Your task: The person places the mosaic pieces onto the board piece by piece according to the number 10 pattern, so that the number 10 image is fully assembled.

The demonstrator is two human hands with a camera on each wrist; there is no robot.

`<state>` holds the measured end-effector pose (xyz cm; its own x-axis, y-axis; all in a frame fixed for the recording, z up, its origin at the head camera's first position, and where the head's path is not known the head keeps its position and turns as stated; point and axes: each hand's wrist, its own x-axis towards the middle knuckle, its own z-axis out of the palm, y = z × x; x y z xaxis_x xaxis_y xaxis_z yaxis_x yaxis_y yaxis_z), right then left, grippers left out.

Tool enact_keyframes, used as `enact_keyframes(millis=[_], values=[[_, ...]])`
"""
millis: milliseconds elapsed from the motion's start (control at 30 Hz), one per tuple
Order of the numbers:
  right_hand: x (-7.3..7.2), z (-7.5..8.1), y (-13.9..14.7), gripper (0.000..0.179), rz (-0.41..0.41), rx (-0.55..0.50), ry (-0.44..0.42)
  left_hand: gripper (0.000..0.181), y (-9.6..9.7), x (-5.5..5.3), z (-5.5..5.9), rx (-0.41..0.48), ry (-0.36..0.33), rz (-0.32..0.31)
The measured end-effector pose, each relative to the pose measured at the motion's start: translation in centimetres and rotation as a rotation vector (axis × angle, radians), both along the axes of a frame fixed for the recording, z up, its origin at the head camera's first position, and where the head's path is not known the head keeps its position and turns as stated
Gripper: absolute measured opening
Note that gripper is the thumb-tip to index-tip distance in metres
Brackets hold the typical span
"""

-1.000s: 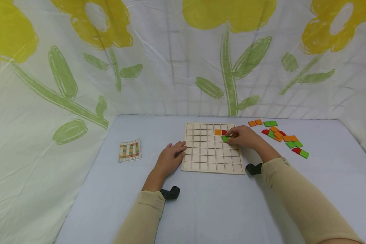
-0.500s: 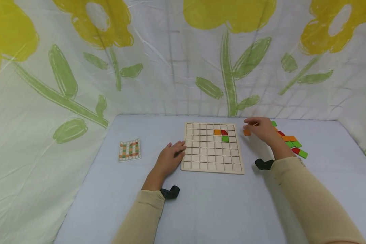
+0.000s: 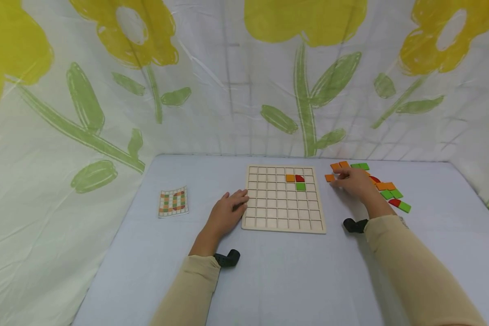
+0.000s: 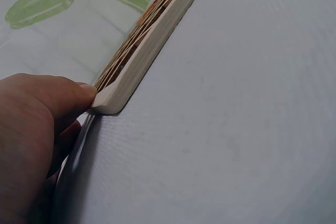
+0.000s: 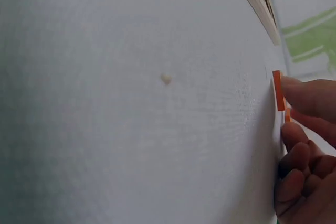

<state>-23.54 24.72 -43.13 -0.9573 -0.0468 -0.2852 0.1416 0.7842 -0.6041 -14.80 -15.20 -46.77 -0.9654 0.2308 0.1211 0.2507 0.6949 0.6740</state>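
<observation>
The left hand (image 3: 227,213) lies at the left edge of a pale wooden grid board (image 3: 283,213), its fingertips touching the rim. In the left wrist view its thumb is at a board corner (image 4: 107,100). On the board sit an orange tile (image 3: 290,178), a red-and-white quarter-circle tile (image 3: 299,179) and a green tile (image 3: 300,186). Beyond the right edge, the right hand (image 3: 356,184) is at a loose orange tile (image 3: 328,178), thumb and index apart around its right side. In the right wrist view, the thumb is at that tile (image 5: 278,91), which lies flat; the other fingers curl beneath.
Loose orange, green and red tiles lie behind and right of the right hand, including a green pair (image 3: 360,166) and a red-and-green pair (image 3: 400,205). A pattern card (image 3: 173,202) lies at the left. A flower-printed cloth (image 3: 212,99) hangs behind the table.
The right hand has left the board's tiles, moved right, then lowered to the loose orange tile, which now lies beside the board. The left hand and the board tiles have stayed put.
</observation>
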Motion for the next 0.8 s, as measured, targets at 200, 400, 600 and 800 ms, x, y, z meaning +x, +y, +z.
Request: enact_keyframes(millis=[200, 400, 600, 800], values=[[-0.2, -0.2, -0.2, 0.051, 0.058, 0.050, -0.002, 0.033, 0.0, -0.1, -0.1, -0.003, 0.002, 0.002], [-0.2, -0.1, -0.4, 0.047, 0.046, 0.049, -0.001, 0.033, -0.1, -0.2, -0.2, -0.007, 0.002, -0.001], [0.2, -0.2, -0.6, 0.050, 0.026, 0.055, 0.015, 0.034, -0.2, -0.2, -0.4, -0.001, -0.012, -0.003], [1.0, 0.3, -1.8, 0.048, 0.021, 0.001, 0.052, 0.034, -0.1, -0.2, -0.3, 0.002, -0.012, -0.003]])
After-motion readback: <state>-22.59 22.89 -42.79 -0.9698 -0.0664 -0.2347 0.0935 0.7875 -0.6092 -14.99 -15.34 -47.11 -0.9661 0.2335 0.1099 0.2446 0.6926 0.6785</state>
